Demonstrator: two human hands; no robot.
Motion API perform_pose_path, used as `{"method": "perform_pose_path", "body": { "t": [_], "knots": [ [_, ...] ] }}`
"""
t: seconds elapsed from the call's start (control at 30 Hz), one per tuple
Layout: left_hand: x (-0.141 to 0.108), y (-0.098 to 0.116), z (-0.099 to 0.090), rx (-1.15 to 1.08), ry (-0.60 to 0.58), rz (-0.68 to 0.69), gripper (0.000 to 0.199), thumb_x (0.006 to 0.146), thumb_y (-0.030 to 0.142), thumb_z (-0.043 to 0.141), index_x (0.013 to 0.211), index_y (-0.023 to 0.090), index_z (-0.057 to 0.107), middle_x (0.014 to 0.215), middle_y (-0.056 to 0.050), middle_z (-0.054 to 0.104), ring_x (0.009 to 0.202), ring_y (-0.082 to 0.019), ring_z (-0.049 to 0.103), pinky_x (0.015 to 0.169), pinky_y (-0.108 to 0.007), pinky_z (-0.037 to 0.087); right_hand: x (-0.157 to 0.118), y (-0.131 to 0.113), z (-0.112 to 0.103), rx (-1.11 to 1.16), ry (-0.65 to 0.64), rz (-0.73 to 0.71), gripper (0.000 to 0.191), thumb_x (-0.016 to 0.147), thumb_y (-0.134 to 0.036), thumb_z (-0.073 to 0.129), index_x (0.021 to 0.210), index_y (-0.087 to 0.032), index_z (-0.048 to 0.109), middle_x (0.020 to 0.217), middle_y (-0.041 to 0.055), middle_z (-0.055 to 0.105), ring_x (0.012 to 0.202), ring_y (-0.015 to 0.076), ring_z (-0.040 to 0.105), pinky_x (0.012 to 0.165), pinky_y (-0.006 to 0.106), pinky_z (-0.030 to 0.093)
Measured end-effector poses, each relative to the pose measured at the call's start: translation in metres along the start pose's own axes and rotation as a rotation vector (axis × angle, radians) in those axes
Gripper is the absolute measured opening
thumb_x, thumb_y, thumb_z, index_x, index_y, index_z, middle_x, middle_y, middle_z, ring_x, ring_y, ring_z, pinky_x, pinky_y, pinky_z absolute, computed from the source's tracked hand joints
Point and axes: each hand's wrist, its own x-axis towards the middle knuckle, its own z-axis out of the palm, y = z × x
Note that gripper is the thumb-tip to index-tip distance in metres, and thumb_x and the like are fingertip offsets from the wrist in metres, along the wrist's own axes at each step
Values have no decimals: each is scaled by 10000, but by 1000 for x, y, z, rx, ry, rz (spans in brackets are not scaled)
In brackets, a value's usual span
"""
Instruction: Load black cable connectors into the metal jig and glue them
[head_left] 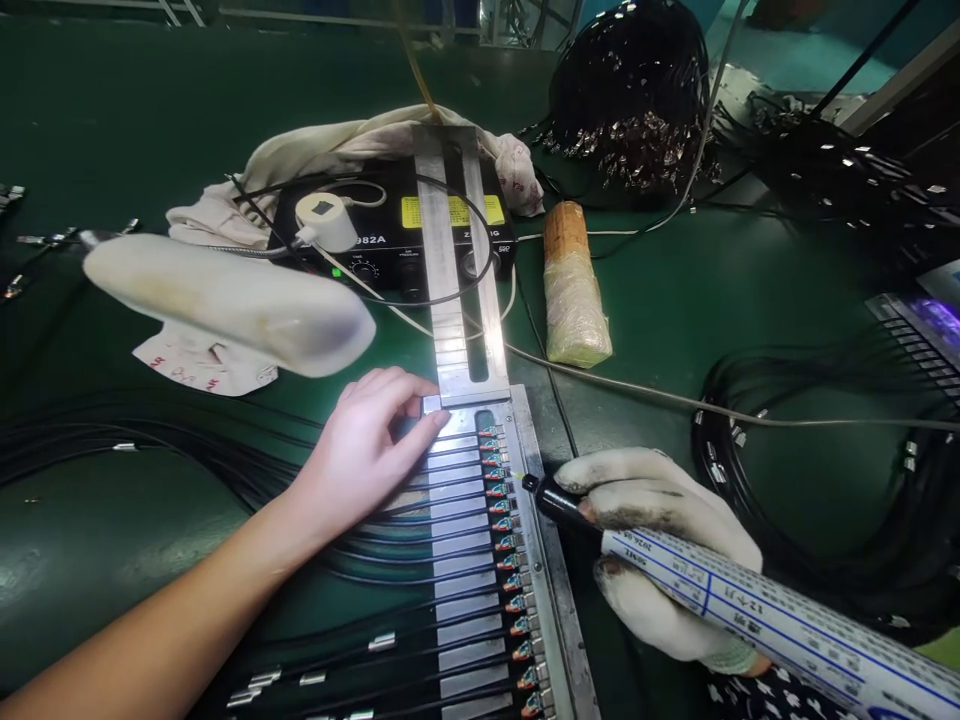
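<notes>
A metal fixture (pixel 461 560) holds a row of black cables, with several small connectors (pixel 504 523) showing coloured wires along its right side. My bare left hand (pixel 375 435) pinches the fixture's upper left edge, below a slotted metal plate (pixel 448 270) that rests over the black control box (pixel 382 245). In my gloved right hand (pixel 667 540) is a white dispensing syringe (pixel 757 600) with blue printing. Its black front end points left, and its thin tip is beside the upper connectors.
A white lamp head (pixel 229 300) hangs at the upper left. A cloth (pixel 330 150) lies behind the box. A wrapped cylinder (pixel 576 290) stands right of the plate. Black cable bundles (pixel 630 90) lie at the back right, with coiled cables (pixel 720 440) further right.
</notes>
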Motion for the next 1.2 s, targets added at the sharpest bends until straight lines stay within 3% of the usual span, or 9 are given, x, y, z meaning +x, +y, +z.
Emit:
{"method": "perform_pose_path", "body": {
  "t": [0.37,0.77,1.2],
  "knots": [
    [-1,0,0,6,10,9,163,912,358,554,927,200,596,803,2,537,781,-180,509,740,-335,390,-1,10,5,3,-47,6,277,720,-132,676,995,-152,653,1017,104,687,909,226,688,785,349,608],
    [0,-1,0,8,11,27,155,913,347,556,929,198,596,796,4,526,772,-174,502,732,-332,389,0,8,4,35,-43,5,242,698,-84,660,938,-108,660,978,95,686,892,184,687,794,280,591],
    [-1,-2,1,12,16,21,158,915,357,555,942,205,594,797,5,530,776,-177,499,730,-336,391,-1,8,3,30,-46,9,227,710,-86,655,937,-102,658,985,99,681,900,183,682,802,284,588]
  ]
}}
